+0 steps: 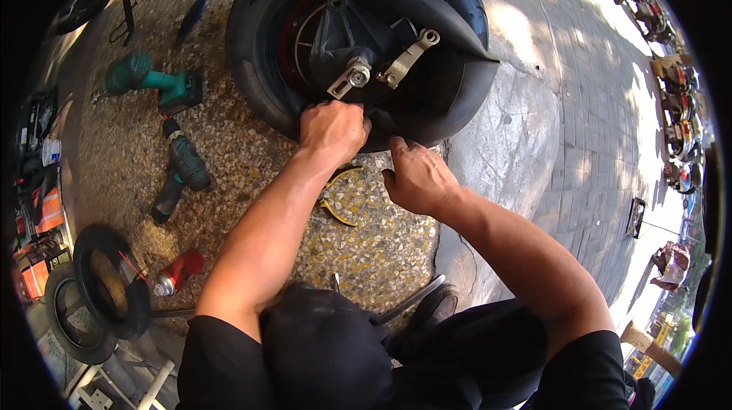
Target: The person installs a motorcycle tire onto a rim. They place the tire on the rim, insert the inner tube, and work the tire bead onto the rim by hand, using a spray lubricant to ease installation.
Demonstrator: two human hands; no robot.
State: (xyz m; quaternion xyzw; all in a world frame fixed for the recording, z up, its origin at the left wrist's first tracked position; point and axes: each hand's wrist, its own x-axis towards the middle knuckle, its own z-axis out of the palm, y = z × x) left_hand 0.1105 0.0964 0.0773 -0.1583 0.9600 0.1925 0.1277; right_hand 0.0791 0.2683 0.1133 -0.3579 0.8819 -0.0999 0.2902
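Observation:
A scooter-type wheel with a black tire lies in front of me, its dark hub carrying a metal axle bracket and a pale lever arm. A limp black inner tube bulges out over the wheel's right side, folded to a point. At the near edge, just below the axle bracket, my left hand is closed on the rubber, its fingertips hidden. My right hand grips the tube's near edge beside it, fingers curled under and thumb apart.
Yellow-handled pliers lie under my forearms. To the left are a green cordless tool, a cordless drill, a red spray can and two loose tires. My shoe rests on the pebbled ground below.

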